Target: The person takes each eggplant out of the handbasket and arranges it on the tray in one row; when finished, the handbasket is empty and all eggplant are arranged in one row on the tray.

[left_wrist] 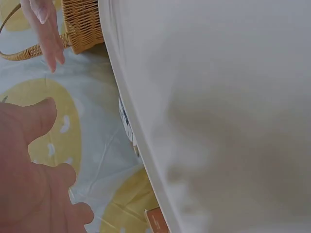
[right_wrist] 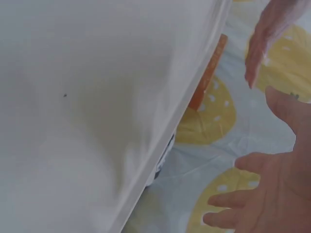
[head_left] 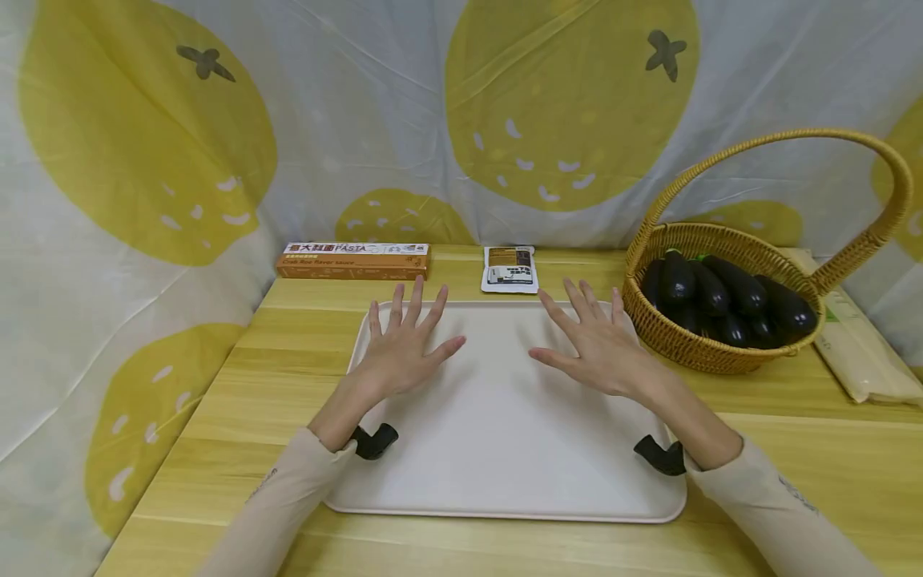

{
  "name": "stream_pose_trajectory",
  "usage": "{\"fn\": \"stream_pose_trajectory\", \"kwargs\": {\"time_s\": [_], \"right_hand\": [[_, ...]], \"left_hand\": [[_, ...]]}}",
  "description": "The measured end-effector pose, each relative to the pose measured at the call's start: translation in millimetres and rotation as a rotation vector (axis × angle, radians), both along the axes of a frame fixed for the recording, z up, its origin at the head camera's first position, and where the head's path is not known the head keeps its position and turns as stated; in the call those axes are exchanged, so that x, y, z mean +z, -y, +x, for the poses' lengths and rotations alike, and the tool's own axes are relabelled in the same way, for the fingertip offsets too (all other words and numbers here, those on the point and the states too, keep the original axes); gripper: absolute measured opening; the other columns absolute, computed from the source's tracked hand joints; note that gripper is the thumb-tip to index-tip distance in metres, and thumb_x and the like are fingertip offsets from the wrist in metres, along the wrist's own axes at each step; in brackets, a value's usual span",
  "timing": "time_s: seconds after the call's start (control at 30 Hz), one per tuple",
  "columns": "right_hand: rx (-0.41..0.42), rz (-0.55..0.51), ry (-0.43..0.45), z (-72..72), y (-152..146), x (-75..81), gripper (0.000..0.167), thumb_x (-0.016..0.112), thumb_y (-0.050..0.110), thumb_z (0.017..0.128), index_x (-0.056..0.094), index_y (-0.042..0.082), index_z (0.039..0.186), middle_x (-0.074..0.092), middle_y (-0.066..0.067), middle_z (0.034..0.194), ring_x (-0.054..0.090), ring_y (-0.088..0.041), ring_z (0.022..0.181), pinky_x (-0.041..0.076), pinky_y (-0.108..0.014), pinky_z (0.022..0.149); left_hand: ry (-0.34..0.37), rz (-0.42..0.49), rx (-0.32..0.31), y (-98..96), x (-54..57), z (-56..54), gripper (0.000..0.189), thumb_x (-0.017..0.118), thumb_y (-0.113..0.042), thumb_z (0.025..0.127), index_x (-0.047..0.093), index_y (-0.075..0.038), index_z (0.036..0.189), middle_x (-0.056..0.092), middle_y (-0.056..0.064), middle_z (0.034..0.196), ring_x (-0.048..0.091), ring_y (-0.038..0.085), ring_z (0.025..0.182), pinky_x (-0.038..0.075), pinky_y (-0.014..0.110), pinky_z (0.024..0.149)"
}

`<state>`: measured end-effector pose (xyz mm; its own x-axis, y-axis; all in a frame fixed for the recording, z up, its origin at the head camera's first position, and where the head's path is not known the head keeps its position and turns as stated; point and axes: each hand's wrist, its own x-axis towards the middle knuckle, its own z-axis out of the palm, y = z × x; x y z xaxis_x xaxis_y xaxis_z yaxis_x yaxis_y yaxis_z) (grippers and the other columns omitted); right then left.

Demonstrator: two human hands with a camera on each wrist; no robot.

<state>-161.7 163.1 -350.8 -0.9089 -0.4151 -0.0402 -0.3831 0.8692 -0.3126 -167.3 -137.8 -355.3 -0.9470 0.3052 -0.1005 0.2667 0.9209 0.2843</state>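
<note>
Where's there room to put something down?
The middle of the tray, between left hand and right hand; the table between tray and left curtain; the gap between pasta box and white packet. Crowded: the right side, with basket, eggplants and pale package.

A pale, shallow tray (head_left: 497, 449) lies flat on the wooden table (head_left: 248, 401).
It is off-white and rectangular, with softly rounded corners and a low raised rim running round the edge; it sits face up, its near long side roughly parallel to the bottom of the head view and its far long side towards the back of the table. The smooth, plain surface carries soft grey shadows towards its left and right sides, and a tiny dark speck shows on it in the right wrist view.
</note>
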Motion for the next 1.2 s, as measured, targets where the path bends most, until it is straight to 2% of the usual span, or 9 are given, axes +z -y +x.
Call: {"fn": "stream_pose_trajectory", "kwargs": {"time_s": [0.17, 0.47, 0.67, 0.8, 1.0, 1.2], "right_hand": [[-0.004, 0.006, 0.015, 0.2, -7.3, 3.4, 0.088, 0.052, 0.063, 0.101, 0.013, 0.022, 0.168, -0.006, -0.019, 0.175, -0.006, -0.044, 0.161, -0.013, -0.074, 0.122], [0.020, -0.046, 0.035, 3.9, -20.1, 12.6, 0.088, 0.054, 0.061, 0.101, 0.013, 0.022, 0.168, -0.004, -0.021, 0.174, -0.008, -0.046, 0.160, -0.016, -0.074, 0.121], [0.029, -0.052, 0.033, 4.8, -30.3, 18.5, 0.087, 0.055, 0.060, 0.101, 0.013, 0.022, 0.168, -0.001, -0.020, 0.175, -0.005, -0.046, 0.161, -0.016, -0.072, 0.122], [0.014, -0.074, 0.051, 5.1, -38.7, 23.6, 0.089, 0.055, 0.061, 0.100, 0.015, 0.021, 0.168, -0.002, -0.019, 0.175, -0.005, -0.046, 0.161, -0.019, -0.070, 0.121], [-0.007, -0.089, 0.053, 7.6, -58.3, 35.4, 0.087, 0.058, 0.058, 0.101, 0.018, 0.018, 0.167, -0.001, -0.020, 0.175, -0.005, -0.044, 0.161, -0.021, -0.070, 0.121], [-0.038, -0.095, 0.043, 8.1, -86.0, 45.7, 0.084, 0.058, 0.051, 0.103, 0.013, 0.022, 0.168, -0.002, -0.020, 0.175, -0.010, -0.042, 0.161, -0.024, -0.068, 0.120]], "left_hand": [[0.033, 0.009, 0.010, 18.7, 2.2, 0.1, 0.083, 0.036, -0.067, 0.104, -0.001, -0.028, 0.168, -0.022, 0.008, 0.173, -0.021, 0.039, 0.160, -0.016, 0.072, 0.122], [0.111, 0.094, 0.006, 60.2, 2.6, -2.4, 0.087, 0.039, -0.063, 0.105, -0.006, -0.023, 0.167, -0.027, 0.012, 0.171, -0.027, 0.042, 0.157, -0.021, 0.076, 0.117], [0.180, 0.124, -0.002, 86.9, -1.5, -8.3, 0.094, 0.042, -0.065, 0.103, -0.009, -0.018, 0.167, -0.028, 0.018, 0.169, -0.026, 0.048, 0.155, -0.016, 0.081, 0.114], [0.255, 0.154, -0.014, 102.1, -6.5, -12.8, 0.098, 0.046, -0.063, 0.103, -0.011, -0.014, 0.166, -0.026, 0.022, 0.169, -0.022, 0.053, 0.155, -0.014, 0.083, 0.113], [0.372, 0.223, -0.055, 115.5, -13.9, -15.6, 0.103, 0.052, -0.059, 0.102, -0.014, -0.014, 0.166, -0.023, 0.023, 0.170, -0.022, 0.052, 0.155, -0.012, 0.084, 0.112], [0.417, 0.226, -0.070, 121.6, -16.8, -16.5, 0.108, 0.058, -0.060, 0.099, -0.015, -0.017, 0.166, -0.022, 0.020, 0.171, -0.023, 0.047, 0.157, -0.010, 0.082, 0.115]]}}
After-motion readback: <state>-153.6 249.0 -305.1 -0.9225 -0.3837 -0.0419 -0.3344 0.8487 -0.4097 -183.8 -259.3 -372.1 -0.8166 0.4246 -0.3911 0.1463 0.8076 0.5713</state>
